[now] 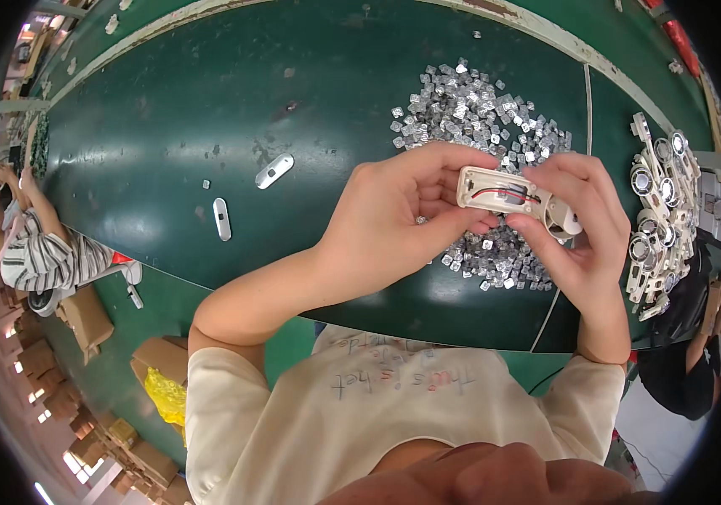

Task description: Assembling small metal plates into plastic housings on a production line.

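Above the green table, both hands hold an off-white plastic housing (480,199), its hollow side facing up. A red and a black wire run inside it, and a rounded end shows by my right palm. My left hand (398,215) grips the left end between fingers and thumb. Closed around the right part is my right hand (583,215), its fingertips at the housing's upper and lower edges. Behind and below the hands spreads a heap of small clear, silvery square pieces (470,109).
Two white elongated parts, one (274,171) farther off and one (222,219) nearer, lie on the green table (327,93). A small square piece (206,183) sits beside them. Off-white assemblies with round parts (663,210) are piled at right. Another person (36,236) is at far left.
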The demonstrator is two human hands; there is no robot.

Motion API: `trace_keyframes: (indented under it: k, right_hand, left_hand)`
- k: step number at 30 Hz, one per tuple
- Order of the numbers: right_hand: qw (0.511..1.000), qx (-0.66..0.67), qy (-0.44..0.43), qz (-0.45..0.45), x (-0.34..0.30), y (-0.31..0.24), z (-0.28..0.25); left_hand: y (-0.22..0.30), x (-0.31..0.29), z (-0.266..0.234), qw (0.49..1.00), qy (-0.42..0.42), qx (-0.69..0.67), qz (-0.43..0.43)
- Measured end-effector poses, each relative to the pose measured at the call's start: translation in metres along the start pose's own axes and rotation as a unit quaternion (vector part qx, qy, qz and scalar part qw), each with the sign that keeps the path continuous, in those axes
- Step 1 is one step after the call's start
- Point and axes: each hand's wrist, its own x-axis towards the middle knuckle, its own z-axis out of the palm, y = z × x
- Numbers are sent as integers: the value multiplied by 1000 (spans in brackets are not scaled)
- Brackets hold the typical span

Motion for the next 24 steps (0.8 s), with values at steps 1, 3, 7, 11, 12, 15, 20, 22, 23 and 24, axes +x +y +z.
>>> trace_keyframes:
  k: [1,3,7,11,12,15,20,22,23,24]
  right_hand:
    - [1000,-16,-2,2,0,-1,0]
    - [1000,-14,-4,3,1,-2,1]
    - [1000,-2,-8,-9,0,1,4]
    - [989,118,18,88,-4,3,20]
    - [989,117,17,87,-8,3,21]
    - [986,106,1,132,-12,1,24]
    - [998,13,59,28,-8,-2,30]
    - [998,6,62,-9,-4,-1,34]
    - [997,2,70,-43,1,1,36]
    - [998,-1,47,-31,8,6,36]
  left_hand:
    - [0,-1,0,1000,1,-3,-4]
    - [-1,-1,1,1000,5,9,15]
    - [-3,2,1,999,31,-37,-5]
    - [-12,3,6,998,66,2,13]
    - [-13,3,8,996,78,36,31]
    - [-31,5,8,984,122,97,86]
    - [-28,9,0,896,166,345,225]
    - [-26,7,-2,892,166,344,243]
    - [-24,8,-4,890,176,342,243]
    - [-22,10,-7,883,196,351,243]
